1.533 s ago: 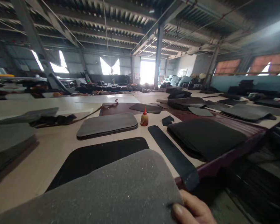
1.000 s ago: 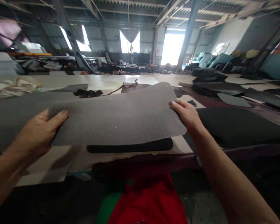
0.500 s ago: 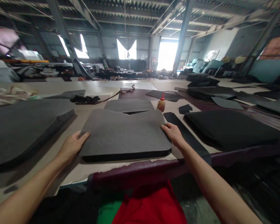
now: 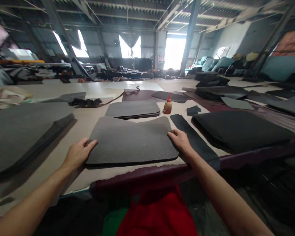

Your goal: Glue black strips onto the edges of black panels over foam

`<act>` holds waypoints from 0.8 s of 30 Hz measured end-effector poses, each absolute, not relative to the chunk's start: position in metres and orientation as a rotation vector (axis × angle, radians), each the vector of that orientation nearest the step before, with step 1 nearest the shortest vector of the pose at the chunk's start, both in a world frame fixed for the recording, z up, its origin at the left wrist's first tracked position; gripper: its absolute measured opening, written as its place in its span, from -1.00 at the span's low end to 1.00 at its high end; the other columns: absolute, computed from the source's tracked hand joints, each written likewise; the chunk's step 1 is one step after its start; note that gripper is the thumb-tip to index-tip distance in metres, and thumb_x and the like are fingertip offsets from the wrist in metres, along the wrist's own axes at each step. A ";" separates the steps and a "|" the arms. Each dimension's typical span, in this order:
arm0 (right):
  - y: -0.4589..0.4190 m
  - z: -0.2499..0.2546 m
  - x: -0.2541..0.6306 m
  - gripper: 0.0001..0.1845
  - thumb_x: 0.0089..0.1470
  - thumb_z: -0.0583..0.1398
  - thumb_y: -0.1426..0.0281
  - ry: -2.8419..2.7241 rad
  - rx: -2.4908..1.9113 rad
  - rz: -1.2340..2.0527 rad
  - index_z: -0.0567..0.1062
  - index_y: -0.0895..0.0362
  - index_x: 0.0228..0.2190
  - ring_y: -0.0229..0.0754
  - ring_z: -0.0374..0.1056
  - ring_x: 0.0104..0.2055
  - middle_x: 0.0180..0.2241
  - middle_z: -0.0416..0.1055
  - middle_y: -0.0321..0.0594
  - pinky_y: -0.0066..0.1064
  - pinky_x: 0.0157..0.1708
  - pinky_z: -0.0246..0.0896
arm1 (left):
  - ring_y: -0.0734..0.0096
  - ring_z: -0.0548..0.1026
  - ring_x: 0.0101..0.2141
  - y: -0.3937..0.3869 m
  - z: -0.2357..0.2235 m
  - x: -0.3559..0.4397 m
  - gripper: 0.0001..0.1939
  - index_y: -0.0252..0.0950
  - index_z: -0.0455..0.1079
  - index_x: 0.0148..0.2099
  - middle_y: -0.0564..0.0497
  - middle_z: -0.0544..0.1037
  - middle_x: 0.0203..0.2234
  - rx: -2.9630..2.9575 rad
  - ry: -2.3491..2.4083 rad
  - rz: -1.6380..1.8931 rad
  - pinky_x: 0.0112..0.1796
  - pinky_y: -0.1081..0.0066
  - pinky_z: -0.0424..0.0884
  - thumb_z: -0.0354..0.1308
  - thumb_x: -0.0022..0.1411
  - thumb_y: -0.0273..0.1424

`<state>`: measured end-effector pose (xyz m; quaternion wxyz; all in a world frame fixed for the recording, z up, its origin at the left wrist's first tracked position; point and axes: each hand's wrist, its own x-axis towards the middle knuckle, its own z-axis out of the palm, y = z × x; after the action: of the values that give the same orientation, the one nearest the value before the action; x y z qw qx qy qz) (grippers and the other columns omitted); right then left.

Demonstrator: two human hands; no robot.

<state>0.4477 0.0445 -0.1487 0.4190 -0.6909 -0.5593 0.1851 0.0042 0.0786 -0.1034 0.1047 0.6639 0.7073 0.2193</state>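
The grey sheet has dropped lower, left hand and right hand pinching its side edges.

There's room at left, between big stack and grey sheet, just beyond the left hand! Far side, low pile and red-tipped bottle block.

left grip on grey sheet

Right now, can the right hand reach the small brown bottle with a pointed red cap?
Probably yes: the right hand would only need to leave the edge of the flat grey sheet with rounded corners; the bottle stands just beyond, with nothing tall visible between them.
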 end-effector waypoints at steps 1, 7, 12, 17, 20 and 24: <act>0.045 -0.150 0.448 -0.66 0.10 0.15 0.14 -1.405 -1.735 0.455 0.55 0.14 -0.44 -0.20 0.30 -0.44 -0.54 0.42 -0.28 -0.41 -0.42 0.05 | 0.20 0.48 -0.27 0.079 -0.104 0.004 -0.52 -0.28 0.46 -0.15 -0.03 0.56 -0.34 1.970 2.091 0.632 -0.32 0.42 0.24 0.02 0.25 0.03; 0.046 -0.155 0.447 -0.68 0.13 0.15 0.15 -1.438 -1.771 0.369 0.57 0.11 -0.41 -0.19 0.33 -0.40 -0.51 0.45 -0.27 -0.41 -0.39 0.06 | 0.23 0.46 -0.29 0.079 -0.110 0.002 -0.50 -0.26 0.45 -0.16 -0.02 0.53 -0.35 2.027 2.114 0.562 -0.34 0.44 0.19 -0.01 0.26 0.07; 0.044 -0.156 0.447 -0.72 0.15 0.17 0.17 -1.472 -1.838 0.297 0.58 0.07 -0.38 -0.17 0.36 -0.38 -0.48 0.49 -0.27 -0.43 -0.38 0.08 | 0.27 0.45 -0.34 0.083 -0.117 0.001 -0.54 -0.24 0.45 -0.21 0.03 0.52 -0.40 2.026 2.152 0.541 -0.37 0.47 0.18 -0.02 0.25 0.03; 0.042 -0.154 0.445 -0.75 0.17 0.18 0.19 -1.510 -1.917 0.234 0.60 0.05 -0.33 -0.15 0.40 -0.35 -0.43 0.53 -0.24 -0.42 -0.37 0.09 | 0.34 0.42 -0.38 0.084 -0.120 0.003 -0.60 -0.23 0.43 -0.24 0.09 0.48 -0.47 2.026 2.184 0.542 -0.40 0.51 0.13 0.02 0.24 0.00; 0.040 -0.152 0.444 -0.75 0.19 0.17 0.19 -1.541 -1.957 0.201 0.60 0.05 -0.32 -0.13 0.42 -0.35 -0.43 0.53 -0.22 -0.41 -0.37 0.08 | 0.37 0.41 -0.40 0.085 -0.121 0.004 -0.60 -0.23 0.43 -0.26 0.11 0.46 -0.49 2.025 2.194 0.540 -0.41 0.53 0.11 0.02 0.26 -0.01; 0.039 -0.149 0.442 -0.74 0.21 0.16 0.18 -1.575 -2.001 0.174 0.60 0.04 -0.29 -0.12 0.44 -0.31 -0.40 0.56 -0.21 -0.41 -0.36 0.09 | 0.39 0.38 -0.41 0.087 -0.123 0.004 -0.62 -0.22 0.42 -0.26 0.13 0.43 -0.52 2.028 2.198 0.545 -0.42 0.54 0.10 0.04 0.27 -0.02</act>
<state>0.4421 0.0390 -0.1491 0.2905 -0.7502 -0.5904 0.0654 0.0043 0.0869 -0.1229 0.0509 0.6661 0.7222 0.1790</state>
